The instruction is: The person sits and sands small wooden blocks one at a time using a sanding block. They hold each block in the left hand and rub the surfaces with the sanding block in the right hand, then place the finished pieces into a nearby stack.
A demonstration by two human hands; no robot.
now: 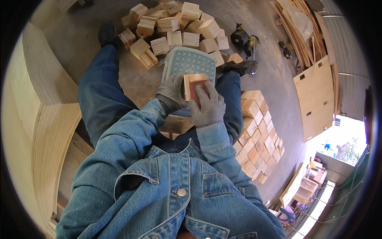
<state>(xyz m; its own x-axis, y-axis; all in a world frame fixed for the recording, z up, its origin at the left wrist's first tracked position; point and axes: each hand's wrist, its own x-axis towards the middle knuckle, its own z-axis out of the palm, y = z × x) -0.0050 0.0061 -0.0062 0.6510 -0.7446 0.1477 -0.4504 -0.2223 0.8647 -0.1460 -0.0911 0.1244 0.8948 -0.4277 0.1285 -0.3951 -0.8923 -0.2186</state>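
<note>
My left hand point(172, 95), in a grey work glove, grips the left side of a pale layered wood block point(187, 84) just above a light blue-green plastic stool point(190, 59). Also gloved in grey, my right hand point(209, 108) presses a reddish-brown piece of sandpaper point(195, 89) against the block's face, its fingers bent over the sheet. Part of the sandpaper is hidden under those fingers. The stool has a textured top and stands between my legs.
Beyond the stool lies a loose heap of wood blocks point(169, 24). Neatly stacked blocks point(256, 139) stand to my right. Power tools point(243, 39) rest on the floor near my right shoe. Large plywood stacks point(53, 131) rise at left; boards point(316, 93) lean at far right.
</note>
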